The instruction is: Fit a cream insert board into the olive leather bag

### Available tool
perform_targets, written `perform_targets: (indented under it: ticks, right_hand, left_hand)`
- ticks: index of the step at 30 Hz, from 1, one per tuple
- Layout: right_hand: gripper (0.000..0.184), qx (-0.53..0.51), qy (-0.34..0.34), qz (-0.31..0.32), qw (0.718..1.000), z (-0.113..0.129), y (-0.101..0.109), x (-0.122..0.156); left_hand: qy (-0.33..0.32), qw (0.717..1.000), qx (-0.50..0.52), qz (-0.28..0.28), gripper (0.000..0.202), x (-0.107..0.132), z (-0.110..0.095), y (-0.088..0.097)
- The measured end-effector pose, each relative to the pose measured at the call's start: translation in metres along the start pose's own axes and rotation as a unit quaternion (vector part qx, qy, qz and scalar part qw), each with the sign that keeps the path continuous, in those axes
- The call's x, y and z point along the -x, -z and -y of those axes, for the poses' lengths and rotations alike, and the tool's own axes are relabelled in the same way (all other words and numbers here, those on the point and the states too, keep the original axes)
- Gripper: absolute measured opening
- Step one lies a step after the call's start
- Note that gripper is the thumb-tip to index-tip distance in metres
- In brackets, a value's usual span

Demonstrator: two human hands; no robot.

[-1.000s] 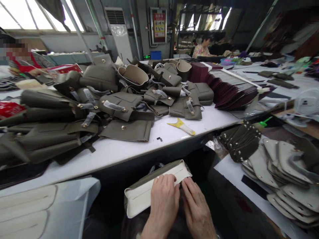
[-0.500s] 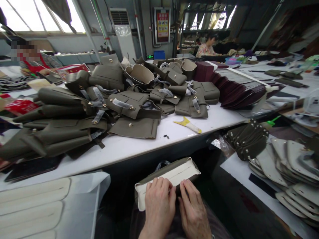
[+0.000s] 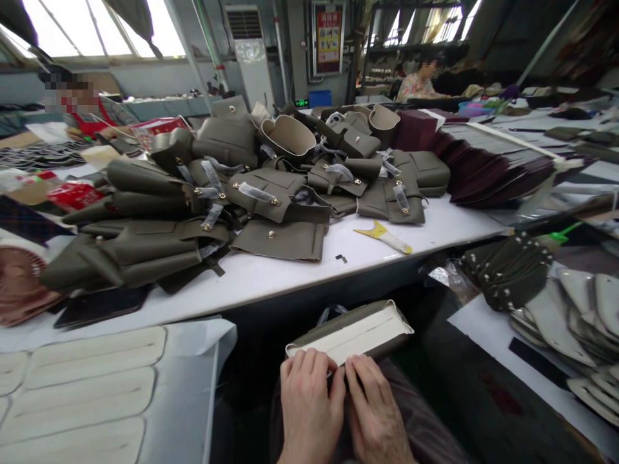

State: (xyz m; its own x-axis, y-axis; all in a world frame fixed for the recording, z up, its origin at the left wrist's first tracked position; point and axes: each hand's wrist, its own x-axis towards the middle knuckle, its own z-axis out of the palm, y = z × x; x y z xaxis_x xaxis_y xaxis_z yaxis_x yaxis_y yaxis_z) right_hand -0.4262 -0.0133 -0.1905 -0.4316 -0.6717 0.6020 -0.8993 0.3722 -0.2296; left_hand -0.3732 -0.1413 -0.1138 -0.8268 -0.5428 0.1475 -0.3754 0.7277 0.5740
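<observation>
A grey-green leather bag (image 3: 333,320) rests at my lap, its long cream-coloured base panel (image 3: 353,335) facing up toward me. My left hand (image 3: 312,399) is closed on the near edge at the panel's left part, fingertips curled over it. Close beside it, my right hand (image 3: 374,409) pinches the same near edge around the middle. The two thumbs and index fingers almost meet. Part of the bag's left end and its underside are hidden behind my hands. A clear-wrapped strap (image 3: 333,314) sticks up behind the far side.
A white table ahead carries a heap of similar bags (image 3: 271,187), a yellow-handled tool (image 3: 384,237) and a dark flat phone-like object (image 3: 101,305). Cream panels (image 3: 91,351) lie on the left surface; stacked grey flaps (image 3: 565,309) stand right. Two people sit farther back.
The view has turned slightly left, so the scene sits farther right. My left hand has slid along the near edge toward my right hand, and both still grip the bag.
</observation>
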Motion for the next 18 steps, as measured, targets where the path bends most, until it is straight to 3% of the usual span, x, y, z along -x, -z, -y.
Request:
perform_targets:
  ticks: [6,10,13,15,16,18]
  right_hand:
    - [0.056,-0.033,0.033,0.006,0.999,0.010,-0.003,-0.001]
    - [0.059,-0.050,0.054,0.005,0.997,0.016,-0.006,-0.004]
    - [0.060,-0.061,0.072,0.009,0.996,0.022,-0.009,-0.007]
    - [0.060,-0.065,0.082,0.017,0.994,0.025,-0.011,-0.008]
    - [0.060,-0.066,0.085,0.022,0.994,0.025,-0.012,-0.008]
    - [0.061,-0.062,0.095,0.028,0.993,0.024,-0.013,-0.008]
  left_hand:
    - [0.012,0.995,0.030,-0.099,0.003,0.015,0.014,-0.002]
    - [0.003,0.981,0.040,-0.192,0.024,0.030,0.029,-0.013]
    - [0.075,0.962,0.143,-0.219,0.038,0.046,0.042,-0.025]
    - [0.173,0.913,0.305,-0.211,0.050,0.057,0.051,-0.038]
    - [0.238,0.861,0.401,-0.203,0.052,0.061,0.056,-0.046]
    - [0.373,0.710,0.572,-0.170,0.053,0.063,0.065,-0.063]
